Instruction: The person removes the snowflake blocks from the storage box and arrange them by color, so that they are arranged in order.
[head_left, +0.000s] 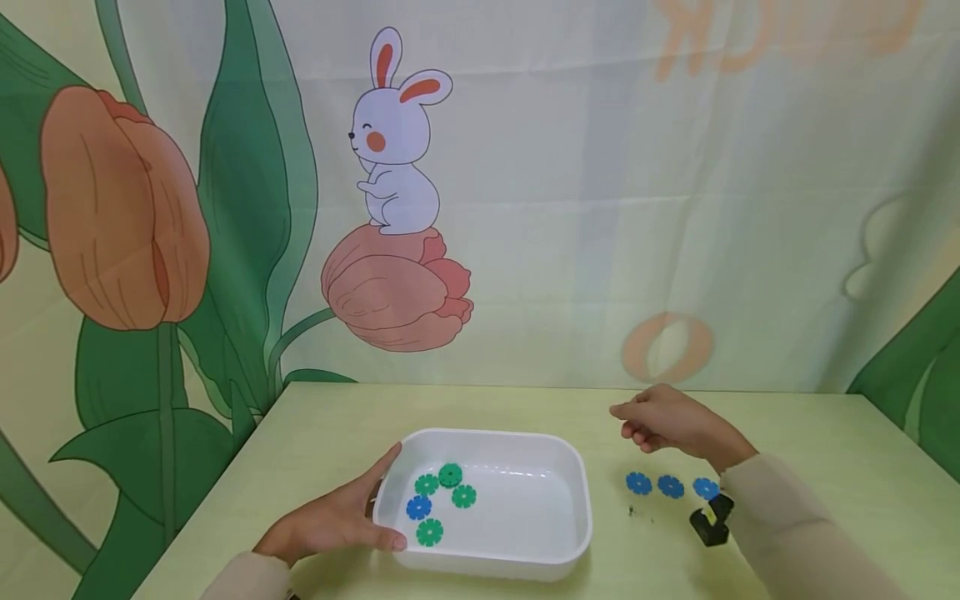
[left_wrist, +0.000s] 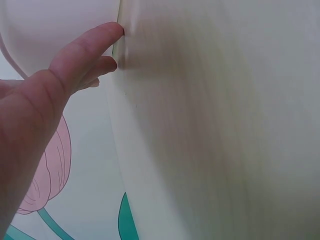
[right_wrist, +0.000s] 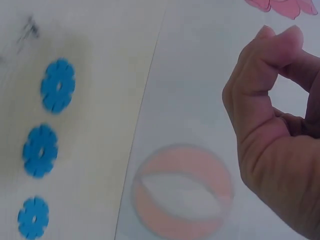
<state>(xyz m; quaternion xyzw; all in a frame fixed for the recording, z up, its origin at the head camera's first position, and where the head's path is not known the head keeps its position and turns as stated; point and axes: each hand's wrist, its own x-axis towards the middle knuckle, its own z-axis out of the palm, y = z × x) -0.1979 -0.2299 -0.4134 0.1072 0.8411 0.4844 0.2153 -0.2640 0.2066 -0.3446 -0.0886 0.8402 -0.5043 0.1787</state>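
A white plastic tub stands on the table, with several green notched snowflake discs and one blue snowflake disc towards its left side. My left hand holds the tub's left end, thumb at the near corner and fingers along the outer side; in the left wrist view the fingers reach the tub's edge. Above the table, right of the tub, is my right hand. Its fingers curl in to the thumb, and no object shows between them. Three blue snowflake discs lie in a row below it.
A black wrist-mounted device sits by my right sleeve, partly beside the rightmost blue disc. Small dark marks spot the pale table. Behind the table hangs a printed cloth with a rabbit and tulips.
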